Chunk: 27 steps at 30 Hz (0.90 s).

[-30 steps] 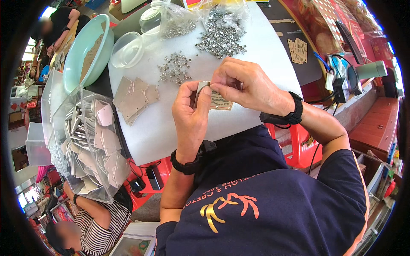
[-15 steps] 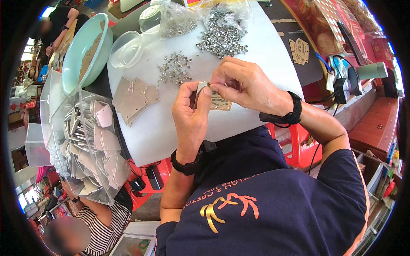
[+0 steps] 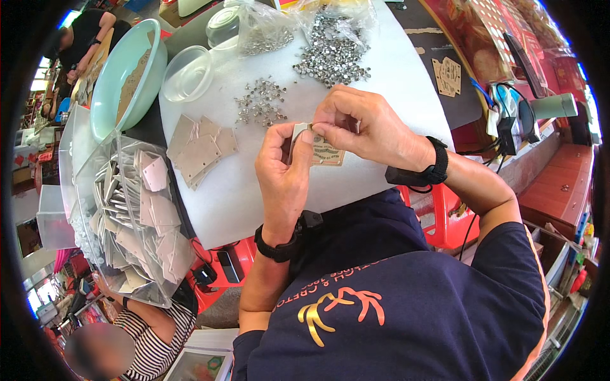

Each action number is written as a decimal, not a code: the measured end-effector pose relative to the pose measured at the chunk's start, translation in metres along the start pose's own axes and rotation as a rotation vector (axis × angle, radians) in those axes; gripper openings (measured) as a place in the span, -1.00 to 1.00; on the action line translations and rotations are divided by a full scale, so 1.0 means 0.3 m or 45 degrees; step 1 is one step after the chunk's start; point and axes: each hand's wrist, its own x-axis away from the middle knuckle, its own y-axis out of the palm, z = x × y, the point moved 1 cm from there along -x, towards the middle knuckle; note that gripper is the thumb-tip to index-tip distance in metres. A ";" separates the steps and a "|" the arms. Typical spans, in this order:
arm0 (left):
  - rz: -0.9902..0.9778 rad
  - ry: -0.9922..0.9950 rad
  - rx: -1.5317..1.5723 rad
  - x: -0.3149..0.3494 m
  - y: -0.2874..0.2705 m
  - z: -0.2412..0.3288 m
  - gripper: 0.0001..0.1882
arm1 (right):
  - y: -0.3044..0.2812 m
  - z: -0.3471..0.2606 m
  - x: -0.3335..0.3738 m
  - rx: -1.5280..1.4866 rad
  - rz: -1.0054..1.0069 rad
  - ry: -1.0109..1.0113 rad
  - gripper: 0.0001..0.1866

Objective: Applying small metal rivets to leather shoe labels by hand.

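My left hand (image 3: pixel 281 170) grips a small card (image 3: pixel 327 156) between thumb and fingers, above the white padded table top. The card has a printed cream face and a grey back. Against its upper edge, my right hand (image 3: pixel 372 130) is closed in a pinch; whatever lies between those fingertips is too small or hidden to make out. Beyond my hands is a loose scatter of small shiny metal pieces (image 3: pixel 262 101). A bigger heap of metal pieces (image 3: pixel 330 60) spills from a plastic bag at the back. Grey cards (image 3: pixel 202 151) lie overlapped left of my left hand.
A clear plastic bin (image 3: pixel 81 149) full of grey cards stands at the left, with a pale green basin (image 3: pixel 101 95) behind it. Round clear tubs (image 3: pixel 189 73) sit at the table's back left. Printed cards (image 3: pixel 447 76) lie at the right. Other people are on the left.
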 end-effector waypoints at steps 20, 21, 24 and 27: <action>-0.071 0.017 -0.116 0.017 -0.008 0.007 -0.86 | -0.011 0.000 -0.004 0.071 -0.049 -0.070 -0.82; -0.084 0.009 -0.128 0.018 -0.009 0.006 -0.85 | -0.014 -0.002 -0.002 0.038 -0.082 -0.007 -0.85; -0.104 -0.003 -0.125 0.022 -0.007 -0.003 -0.85 | -0.021 0.004 0.008 -0.068 -0.130 0.127 -0.86; -0.116 0.005 -0.127 0.024 -0.001 -0.006 -0.85 | -0.027 0.006 0.017 -0.176 -0.178 0.265 -0.83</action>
